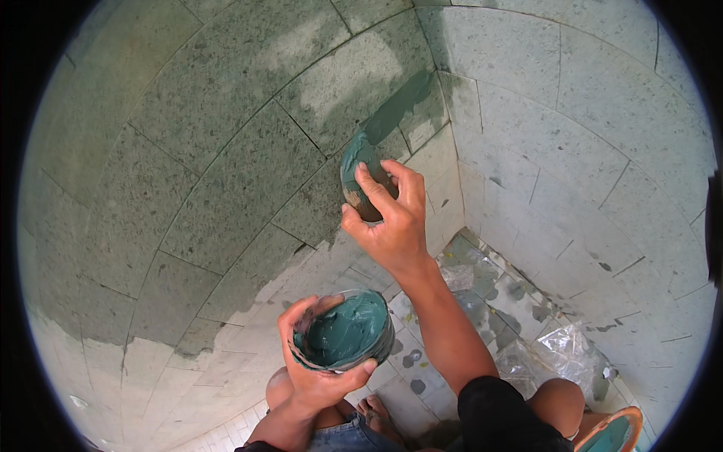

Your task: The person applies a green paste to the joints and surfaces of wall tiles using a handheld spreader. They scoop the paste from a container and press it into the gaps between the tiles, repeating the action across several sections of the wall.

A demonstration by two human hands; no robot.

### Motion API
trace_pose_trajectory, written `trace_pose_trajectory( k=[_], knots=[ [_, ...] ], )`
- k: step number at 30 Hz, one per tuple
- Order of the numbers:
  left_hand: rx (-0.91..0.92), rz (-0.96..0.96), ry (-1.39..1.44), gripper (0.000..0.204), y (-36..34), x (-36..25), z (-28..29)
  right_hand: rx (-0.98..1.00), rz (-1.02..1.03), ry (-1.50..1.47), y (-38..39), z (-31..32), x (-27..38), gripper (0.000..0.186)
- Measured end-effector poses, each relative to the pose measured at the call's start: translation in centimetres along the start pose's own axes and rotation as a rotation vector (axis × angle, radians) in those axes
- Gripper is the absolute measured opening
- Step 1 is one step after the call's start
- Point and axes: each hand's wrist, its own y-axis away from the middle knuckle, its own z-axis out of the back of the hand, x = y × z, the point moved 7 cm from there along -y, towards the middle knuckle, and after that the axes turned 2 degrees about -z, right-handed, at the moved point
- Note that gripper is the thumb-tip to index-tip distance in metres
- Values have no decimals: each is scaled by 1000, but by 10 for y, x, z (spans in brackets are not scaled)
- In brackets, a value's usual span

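My left hand point(322, 386) holds up a round dark tub point(385, 343) from below and the side, its fingers and thumb around the wall. Thick green paste point(343, 331) lines the inside of the tub. My right hand point(398, 220) is closed around a rounded flat spreader point(351, 167), thumb and fingers on its edges. Green paste coats the spreader, whose upper end meets the tiled wall point(233, 188) on the left. From that end a green smear point(403, 104) runs up and right toward the corner.
A second, paler tiled wall point(557, 143) meets the first at the corner. Crumpled clear plastic point(565, 348) lies on the spotted tile floor point(418, 361). At the lower right stands an orange-rimmed bucket point(636, 423) with green stuff inside, beside my bent knee.
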Motion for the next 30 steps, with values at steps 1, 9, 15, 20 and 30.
trace_pose_trajectory(
  k=[1, 9, 15, 20, 30],
  knots=[
    [-3, 1, 3, 98, 0, 0, 0, 44, 10, -9, -1, 4, 4, 53],
    [12, -33, 29, 99, 0, -7, -2, 81, -908, -1420, -2, -9, -55, 46],
    [-11, -11, 12, 99, 3, -1, 5, -50, -1063, -1352, -6, -17, -79, 36],
    [-26, -14, 21, 99, 3, -2, 11, -180, -989, -1407, 0, -2, -85, 39],
    [5, -39, 1, 99, 2, -2, 10, -115, 27, -195, 18, -16, -10, 48]
  ],
)
